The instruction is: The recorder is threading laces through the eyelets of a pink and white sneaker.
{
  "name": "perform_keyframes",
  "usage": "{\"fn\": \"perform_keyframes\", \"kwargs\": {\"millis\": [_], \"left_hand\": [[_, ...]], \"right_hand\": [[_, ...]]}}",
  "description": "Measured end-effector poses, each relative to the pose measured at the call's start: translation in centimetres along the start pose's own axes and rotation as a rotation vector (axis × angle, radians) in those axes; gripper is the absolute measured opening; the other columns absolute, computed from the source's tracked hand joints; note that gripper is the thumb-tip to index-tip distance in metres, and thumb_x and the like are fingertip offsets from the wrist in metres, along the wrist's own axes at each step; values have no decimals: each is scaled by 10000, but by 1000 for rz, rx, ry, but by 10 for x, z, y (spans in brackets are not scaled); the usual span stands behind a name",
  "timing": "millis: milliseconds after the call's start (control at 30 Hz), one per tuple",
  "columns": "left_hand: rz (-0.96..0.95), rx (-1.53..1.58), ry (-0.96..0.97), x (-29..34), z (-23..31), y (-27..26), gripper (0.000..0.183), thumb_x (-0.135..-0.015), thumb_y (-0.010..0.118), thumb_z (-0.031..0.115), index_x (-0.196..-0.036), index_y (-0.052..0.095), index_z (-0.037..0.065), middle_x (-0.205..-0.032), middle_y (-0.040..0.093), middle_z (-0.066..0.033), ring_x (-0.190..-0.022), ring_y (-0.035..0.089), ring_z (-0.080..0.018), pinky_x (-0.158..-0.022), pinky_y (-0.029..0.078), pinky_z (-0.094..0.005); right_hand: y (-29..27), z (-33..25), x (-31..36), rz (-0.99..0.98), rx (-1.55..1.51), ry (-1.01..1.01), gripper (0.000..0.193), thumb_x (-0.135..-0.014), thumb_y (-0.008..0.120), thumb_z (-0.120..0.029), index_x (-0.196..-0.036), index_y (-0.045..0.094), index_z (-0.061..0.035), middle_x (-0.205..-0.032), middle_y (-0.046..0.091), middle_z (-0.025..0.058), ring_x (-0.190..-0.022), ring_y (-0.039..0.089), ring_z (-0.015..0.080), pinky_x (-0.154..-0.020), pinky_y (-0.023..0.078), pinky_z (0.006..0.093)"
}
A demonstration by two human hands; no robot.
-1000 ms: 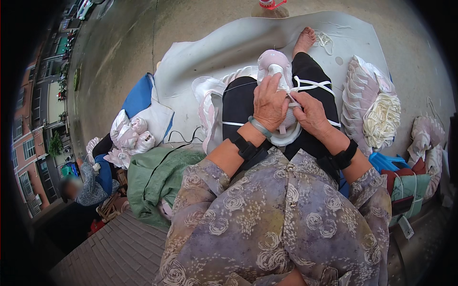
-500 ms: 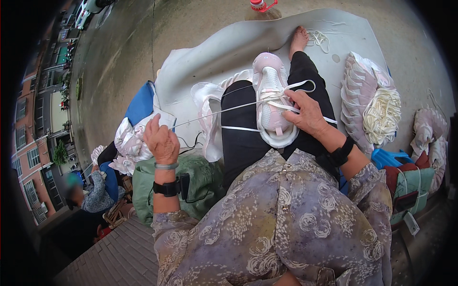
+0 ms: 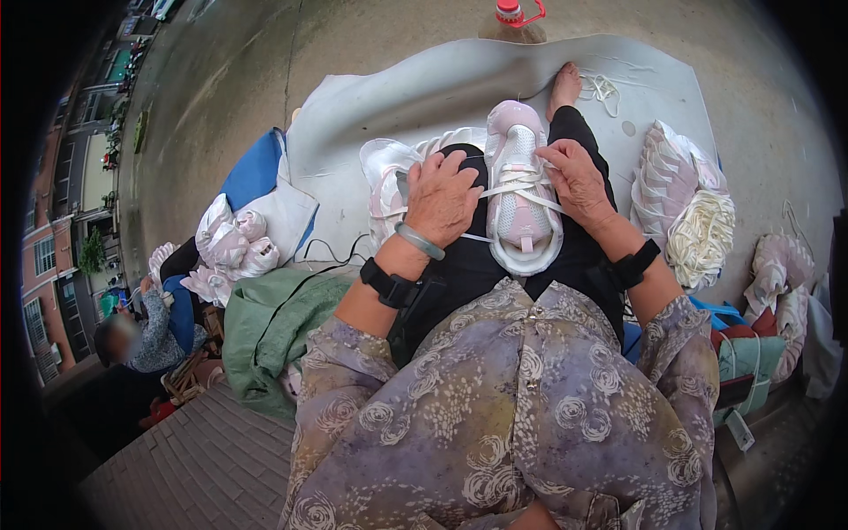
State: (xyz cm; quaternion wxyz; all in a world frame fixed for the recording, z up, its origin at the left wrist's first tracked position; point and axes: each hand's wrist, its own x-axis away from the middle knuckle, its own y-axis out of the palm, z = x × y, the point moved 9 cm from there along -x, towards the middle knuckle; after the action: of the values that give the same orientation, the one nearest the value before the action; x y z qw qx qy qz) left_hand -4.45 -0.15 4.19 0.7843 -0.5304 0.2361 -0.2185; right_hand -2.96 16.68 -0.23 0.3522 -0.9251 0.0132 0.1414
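Observation:
A pink and white sneaker [image 3: 511, 215] lies on my dark-trousered lap, toe pointing away from me. White shoelace [image 3: 521, 183] crosses its tongue, with a strand running left toward my fingers. My left hand [image 3: 439, 196] is closed beside the sneaker's left edge, back of the hand up, and the lace meets its curled fingertips. At the right eyelet edge, thumb and forefinger of my right hand [image 3: 576, 183] are pinched together; what lies between them is too small to make out. Another pink and white shoe upper [image 3: 386, 181] rests left of my lap, partly behind my left hand.
On the pale mat [image 3: 397, 97] lie loose laces [image 3: 602, 92] by my bare foot. Stacked shoe uppers [image 3: 664, 172] and a lace bundle [image 3: 700, 231] are at right. A green sack [image 3: 274, 327] stands at left, near another person [image 3: 163, 331]. A red-capped jug [image 3: 512, 25] is beyond the mat.
My left hand has come in from the far left to the sneaker, and the taut lace strand no longer stretches across. The loop above my right hand is gone; that hand has moved slightly farther away.

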Motion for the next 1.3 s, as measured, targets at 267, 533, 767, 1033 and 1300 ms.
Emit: {"fn": "perform_keyframes", "kwargs": {"millis": [267, 533, 767, 1033, 1300], "left_hand": [[-33, -52, 16, 3, 3, 39, 147, -718, 585, 206, -750, 579, 63, -947, 487, -77, -936, 431, -294, -804, 305, -487], [-40, 204, -28, 5, 3, 12, 81, -753, 553, 128, -724, 511, 65, -788, 513, -74, -759, 496, -272, -687, 352, -376], [-101, 315, 10, 17, 15, -6, 105, -750, 555, 97, -687, 492, 41, -652, 485, -100, -617, 498, -296, -543, 366, -368], [-460, 646, -253, 82, -31, -62, 137, -811, 533, 95, -711, 514, 3, -570, 446, -41, -518, 425, -114, -491, 357, -259], [-282, 863, -505, 91, -59, -101, 87, -810, 559, 79, -843, 589, 4, -605, 460, 56, -552, 397, -33, -503, 326, -185]], "right_hand": [[8, 11, 3, -65, -41, -68, 198, -689, 585, -58, -875, 518, -70, -806, 497, 93, -837, 495, 270, -735, 407, 344], [9, 25, 4, -326, -1148, 551, 186, -783, 590, -91, -954, 527, -51, -793, 552, 6, -747, 543, 98, -705, 445, 216], [20, 35, 20, -210, -1240, 696, 192, -814, 563, -113, -1000, 555, -65, -819, 585, -7, -784, 545, 72, -706, 433, 205], [18, 34, 33, -80, -1099, 745, 217, -833, 551, -144, -1032, 540, -60, -885, 591, 8, -810, 535, 75, -713, 419, 203], [-37, -18, 56, -257, 7, 210, 199, -785, 584, -112, -972, 550, -53, -787, 588, 104, -676, 578, 231, -611, 458, 294]]}}
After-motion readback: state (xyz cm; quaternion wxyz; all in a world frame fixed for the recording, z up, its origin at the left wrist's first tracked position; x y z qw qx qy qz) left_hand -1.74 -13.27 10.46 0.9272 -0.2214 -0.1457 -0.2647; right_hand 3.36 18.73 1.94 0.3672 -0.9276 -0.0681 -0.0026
